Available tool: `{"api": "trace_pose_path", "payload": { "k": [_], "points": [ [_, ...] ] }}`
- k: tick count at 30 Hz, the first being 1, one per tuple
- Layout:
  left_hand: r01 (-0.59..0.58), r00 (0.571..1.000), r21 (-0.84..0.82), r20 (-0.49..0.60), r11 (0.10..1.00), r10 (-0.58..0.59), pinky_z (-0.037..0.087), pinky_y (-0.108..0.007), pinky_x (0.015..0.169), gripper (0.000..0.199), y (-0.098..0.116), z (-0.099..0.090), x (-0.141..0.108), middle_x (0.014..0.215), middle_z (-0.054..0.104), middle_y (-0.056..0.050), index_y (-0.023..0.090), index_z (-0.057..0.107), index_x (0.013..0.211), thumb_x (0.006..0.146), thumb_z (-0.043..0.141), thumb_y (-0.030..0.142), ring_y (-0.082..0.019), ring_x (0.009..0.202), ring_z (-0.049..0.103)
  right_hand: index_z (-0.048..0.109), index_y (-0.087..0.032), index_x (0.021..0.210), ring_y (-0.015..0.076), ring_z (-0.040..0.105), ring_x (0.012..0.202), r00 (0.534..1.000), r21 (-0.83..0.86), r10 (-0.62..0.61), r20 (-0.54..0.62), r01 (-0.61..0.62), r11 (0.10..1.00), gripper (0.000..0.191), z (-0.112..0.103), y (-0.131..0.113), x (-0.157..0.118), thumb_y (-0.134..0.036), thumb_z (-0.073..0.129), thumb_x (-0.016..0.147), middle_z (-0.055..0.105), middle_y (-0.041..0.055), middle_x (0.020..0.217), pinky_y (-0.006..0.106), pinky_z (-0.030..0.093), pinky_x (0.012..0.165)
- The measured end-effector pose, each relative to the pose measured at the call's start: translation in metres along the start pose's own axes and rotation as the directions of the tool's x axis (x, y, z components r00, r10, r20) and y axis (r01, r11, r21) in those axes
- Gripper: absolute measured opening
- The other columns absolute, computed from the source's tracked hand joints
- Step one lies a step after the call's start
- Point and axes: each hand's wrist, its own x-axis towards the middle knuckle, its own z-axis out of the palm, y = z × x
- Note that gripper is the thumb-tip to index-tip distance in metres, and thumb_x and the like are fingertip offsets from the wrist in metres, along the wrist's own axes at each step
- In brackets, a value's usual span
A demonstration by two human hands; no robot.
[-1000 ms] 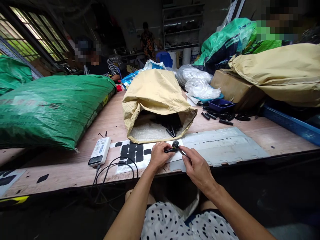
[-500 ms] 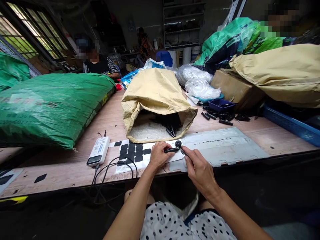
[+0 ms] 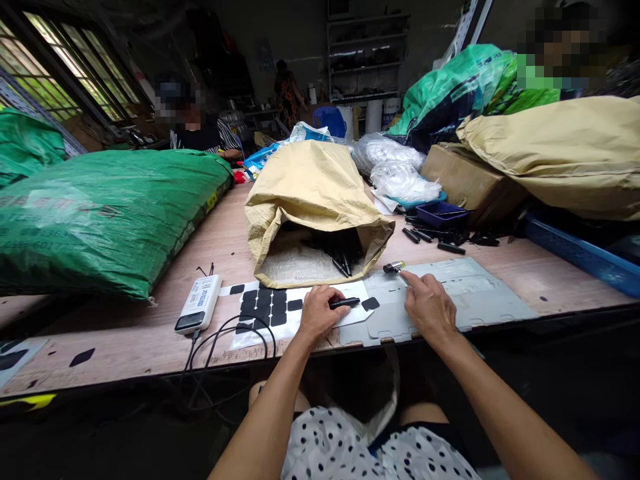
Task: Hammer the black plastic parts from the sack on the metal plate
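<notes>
My left hand rests on the white sheet, its fingers closed on a short black pen-like stick that points right. My right hand, over the grey plate, is wrapped round the handle of a small hammer. The hammer's head is black at one end and yellowish at the other, and it is held clear of the stick. Beside the stick's tip lies a black rounded-square sticker. More such stickers sit on the white sheet left of my left hand.
An open tan sack with black sticks inside lies just beyond my hands. At the left are a white power bank with a black cable and a green sack. A purple tray, loose black parts and a blue basket stand right.
My right hand has moved right with the hammer, away from the stick's tip, uncovering the sticker there. My left hand keeps its hold on the stick in nearly the same place.
</notes>
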Motion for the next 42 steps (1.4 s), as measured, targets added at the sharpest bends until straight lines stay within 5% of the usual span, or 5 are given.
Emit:
{"api": "trace_pose_path", "payload": {
  "k": [19, 25, 32, 38, 42],
  "points": [
    [-0.036, 0.994, -0.367, 0.085, 0.929, 0.073, 0.043, -0.031, 0.085, 0.024, 0.027, -0.020, -0.039, 0.097, 0.070, -0.003, 0.022, 0.072, 0.100, 0.095, 0.059, 0.041, -0.019, 0.092, 0.059, 0.061, -0.025, 0.133, 0.0257, 0.050, 0.098, 0.999, -0.194, -0.050, -0.016, 0.046, 0.980, 0.040, 0.028, -0.007, 0.030, -0.023, 0.048, 0.095, 0.058, 0.0118, 0.105, 0.034, 0.030, 0.072],
    [0.278, 0.732, -0.411, 0.676, 0.868, 0.085, 0.040, -0.024, 0.063, 0.028, 0.035, 0.037, -0.117, 0.076, 0.067, 0.001, 0.021, 0.077, 0.097, 0.081, 0.076, 0.043, -0.014, 0.068, 0.055, 0.060, -0.025, 0.133, 0.0261, 0.050, 0.098, 0.998, -0.206, -0.058, -0.019, 0.053, 0.977, 0.040, 0.028, -0.007, 0.030, -0.023, 0.049, 0.095, 0.058, 0.0119, 0.106, 0.035, 0.030, 0.072],
    [0.784, 0.515, 0.026, 0.530, 0.620, -0.674, 0.046, -0.032, 0.073, 0.031, -0.034, 0.129, -0.125, 0.062, 0.063, -0.004, 0.019, 0.065, 0.060, 0.085, 0.065, 0.037, -0.023, 0.076, 0.066, 0.059, -0.024, 0.133, 0.0266, 0.050, 0.099, 0.997, -0.207, -0.070, -0.025, 0.063, 0.976, 0.041, 0.029, -0.006, 0.030, -0.022, 0.049, 0.094, 0.057, 0.0120, 0.107, 0.035, 0.030, 0.072],
    [0.754, 0.578, -0.019, 0.494, 0.657, -0.649, 0.046, -0.031, 0.076, 0.023, -0.038, 0.131, -0.120, 0.074, 0.067, -0.003, 0.021, 0.073, 0.084, 0.089, 0.061, 0.040, -0.022, 0.080, 0.065, 0.058, -0.024, 0.134, 0.0263, 0.050, 0.099, 0.998, -0.201, -0.063, -0.022, 0.057, 0.978, 0.041, 0.029, -0.007, 0.029, -0.023, 0.049, 0.094, 0.057, 0.0116, 0.107, 0.035, 0.030, 0.072],
    [0.613, 0.659, -0.184, 0.656, 0.768, -0.369, 0.042, -0.026, 0.063, 0.028, 0.002, 0.101, -0.114, 0.074, 0.064, 0.000, 0.019, 0.074, 0.100, 0.079, 0.071, 0.036, -0.014, 0.065, 0.056, 0.059, -0.025, 0.134, 0.0265, 0.050, 0.099, 0.998, -0.205, -0.063, -0.025, 0.056, 0.977, 0.040, 0.029, -0.007, 0.029, -0.023, 0.049, 0.094, 0.057, 0.0116, 0.107, 0.035, 0.031, 0.073]
  ]
}}
